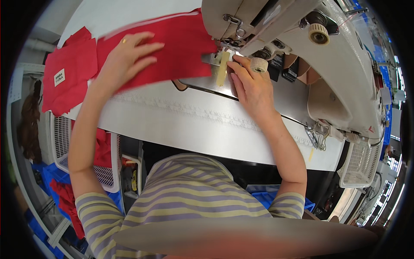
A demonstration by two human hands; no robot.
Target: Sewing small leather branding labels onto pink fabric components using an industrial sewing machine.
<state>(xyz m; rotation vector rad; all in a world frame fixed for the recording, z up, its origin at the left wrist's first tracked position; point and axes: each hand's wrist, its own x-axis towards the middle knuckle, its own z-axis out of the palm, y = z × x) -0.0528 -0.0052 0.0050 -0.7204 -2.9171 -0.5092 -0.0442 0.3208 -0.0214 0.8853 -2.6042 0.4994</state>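
A red fabric piece (pixel 181 47) with a pale strip along its far edge lies on the sewing machine bed, its right end beside the presser foot (pixel 233 43). My left hand (pixel 129 56) rests over this cloth, fingers spread and palm down; the cloth's edges are smeared by motion. Close to the needle area is my right hand (pixel 252 84), its fingers stretched toward a yellow strip (pixel 223 69) on the metal plate. Thumb and forefinger are a little apart, with nothing visible between them. The sewing machine (pixel 345 56) partly overhangs this hand.
More red fabric pieces (pixel 69 84), one with a white label, lie at the left table end. Below stands a white basket (pixel 114 172) with red cloth. A ruler scale (pixel 185 110) runs along the table. Thread snips (pixel 312 136) lie right; another basket (pixel 360 166) hangs beyond.
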